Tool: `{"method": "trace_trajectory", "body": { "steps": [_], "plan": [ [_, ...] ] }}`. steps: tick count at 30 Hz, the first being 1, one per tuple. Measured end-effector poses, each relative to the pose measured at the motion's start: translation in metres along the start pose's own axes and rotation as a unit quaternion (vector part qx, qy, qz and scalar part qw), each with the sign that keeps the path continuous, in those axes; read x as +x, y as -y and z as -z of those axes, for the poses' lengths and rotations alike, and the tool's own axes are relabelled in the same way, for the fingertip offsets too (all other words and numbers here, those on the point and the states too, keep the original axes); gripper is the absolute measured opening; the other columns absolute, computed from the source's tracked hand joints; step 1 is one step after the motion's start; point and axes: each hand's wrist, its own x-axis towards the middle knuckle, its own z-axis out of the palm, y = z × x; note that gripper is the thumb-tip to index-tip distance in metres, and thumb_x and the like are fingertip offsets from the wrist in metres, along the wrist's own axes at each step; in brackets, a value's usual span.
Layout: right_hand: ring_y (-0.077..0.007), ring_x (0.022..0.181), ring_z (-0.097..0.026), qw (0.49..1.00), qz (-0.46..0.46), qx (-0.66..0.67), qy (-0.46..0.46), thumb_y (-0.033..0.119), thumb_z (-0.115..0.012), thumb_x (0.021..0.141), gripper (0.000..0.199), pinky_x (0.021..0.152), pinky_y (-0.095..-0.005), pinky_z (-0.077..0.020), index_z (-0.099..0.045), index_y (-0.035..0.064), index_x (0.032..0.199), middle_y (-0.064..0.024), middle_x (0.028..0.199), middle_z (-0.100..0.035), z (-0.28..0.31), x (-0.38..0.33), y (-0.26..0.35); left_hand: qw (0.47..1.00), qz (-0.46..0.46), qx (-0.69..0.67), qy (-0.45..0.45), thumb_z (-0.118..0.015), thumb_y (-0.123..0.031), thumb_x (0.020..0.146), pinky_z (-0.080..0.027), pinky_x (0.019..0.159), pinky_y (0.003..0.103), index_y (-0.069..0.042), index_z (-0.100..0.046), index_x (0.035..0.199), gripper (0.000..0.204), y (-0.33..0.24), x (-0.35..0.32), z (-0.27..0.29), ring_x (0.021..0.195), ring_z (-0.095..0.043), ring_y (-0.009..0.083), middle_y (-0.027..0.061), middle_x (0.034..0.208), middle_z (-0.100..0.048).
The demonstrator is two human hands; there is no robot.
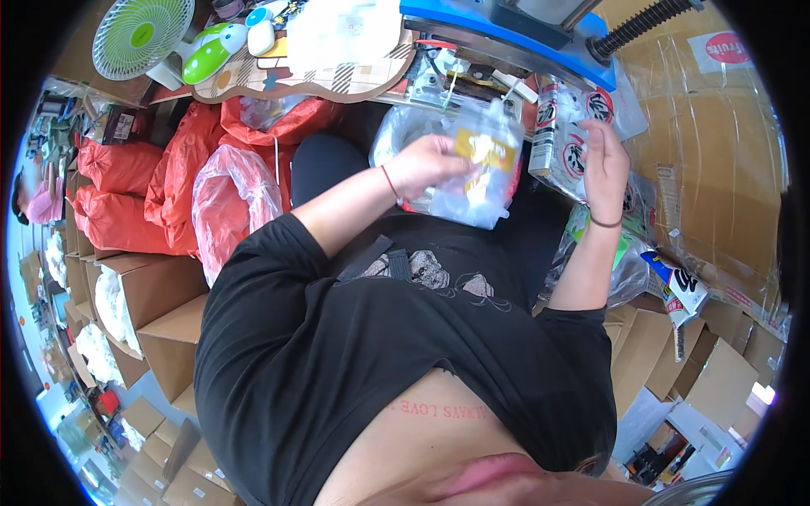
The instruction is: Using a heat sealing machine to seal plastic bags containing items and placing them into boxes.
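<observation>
My left hand (429,167), with a red cord round its wrist, grips the edge of a clear plastic package (498,192) with a gold printed panel. The package hangs over my lap and is slightly blurred. Below and behind it lies an open clear plastic bag (396,135) with some red at its rim. My right hand (606,164) is raised on the right, fingers stretched up and nothing visible in it. Just beside that hand is a stack of printed black, white and red packaging (553,139).
A blue-based press (506,27) stands on the bench ahead, with a small metal fixture (434,76) near it. To the left are a green-white fan (143,34), a patterned board (359,78) and red sacks (173,185). A tall cardboard box (700,160) walls the right side.
</observation>
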Motion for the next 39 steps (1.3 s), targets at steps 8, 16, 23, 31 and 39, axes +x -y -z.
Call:
{"method": "trace_trajectory", "body": {
  "steps": [8, 16, 23, 31, 39],
  "plan": [
    [-0.0178, 0.080, -0.059, 0.994, 0.106, -0.031, 0.010, 0.025, -0.052, 0.103, 0.028, 0.074, -0.0294, -0.0475, -0.063, 0.0002, 0.108, -0.0084, 0.091, -0.063, -0.038, -0.023, -0.007, 0.965, -0.040, 0.145, -0.217, -0.071, -0.023, 0.090, -0.058, 0.077, 0.036, 0.002, -0.059, 0.120, 0.040, -0.049, 0.031, 0.028, 0.091, -0.069, 0.0192, 0.0123, 0.105, -0.069],
    [-0.0209, 0.091, -0.063, 0.990, 0.071, -0.074, 0.096, 0.018, -0.058, 0.098, 0.023, 0.082, -0.0317, -0.0483, -0.062, -0.0004, 0.110, -0.0110, 0.098, -0.065, -0.023, -0.026, -0.015, 0.391, -0.301, 0.788, -0.367, -0.066, -0.036, 0.090, -0.046, 0.096, 0.043, -0.010, -0.051, 0.135, 0.054, -0.066, -0.023, 0.136, 0.120, -0.054, 0.0396, 0.0255, 0.132, -0.053],
    [-0.0181, 0.083, -0.061, 0.971, 0.204, -0.038, 0.115, 0.015, -0.060, 0.097, 0.018, 0.074, -0.0291, -0.0481, -0.064, -0.0001, 0.107, -0.0094, 0.095, -0.065, -0.054, -0.012, -0.002, 0.738, -0.265, 0.531, -0.322, -0.070, -0.038, 0.087, -0.051, 0.076, 0.036, -0.007, -0.068, 0.109, 0.037, -0.035, -0.034, 0.118, 0.087, -0.066, 0.0284, 0.0172, 0.094, -0.067],
    [-0.0160, 0.086, -0.057, 0.984, 0.111, 0.090, 0.107, 0.020, -0.054, 0.101, 0.023, 0.078, -0.0309, -0.0453, -0.064, 0.0000, 0.098, -0.0057, 0.092, -0.064, -0.076, 0.001, 0.047, 0.885, -0.099, 0.421, -0.172, -0.073, -0.030, 0.089, -0.049, 0.063, 0.028, -0.001, -0.073, 0.087, 0.029, -0.039, -0.029, 0.013, 0.066, -0.062, 0.0110, 0.0063, 0.074, -0.068],
    [-0.0232, 0.096, -0.059, 0.969, 0.120, 0.050, 0.211, 0.021, -0.054, 0.100, 0.024, 0.085, -0.0334, -0.0456, -0.063, 0.0030, 0.113, -0.0102, 0.099, -0.063, -0.041, 0.005, 0.021, 0.998, 0.012, 0.039, 0.055, -0.071, -0.017, 0.091, -0.054, 0.077, 0.027, 0.000, -0.068, 0.111, 0.026, -0.006, -0.011, -0.018, 0.086, -0.067, 0.0107, 0.0047, 0.094, -0.072]
  ]
}}
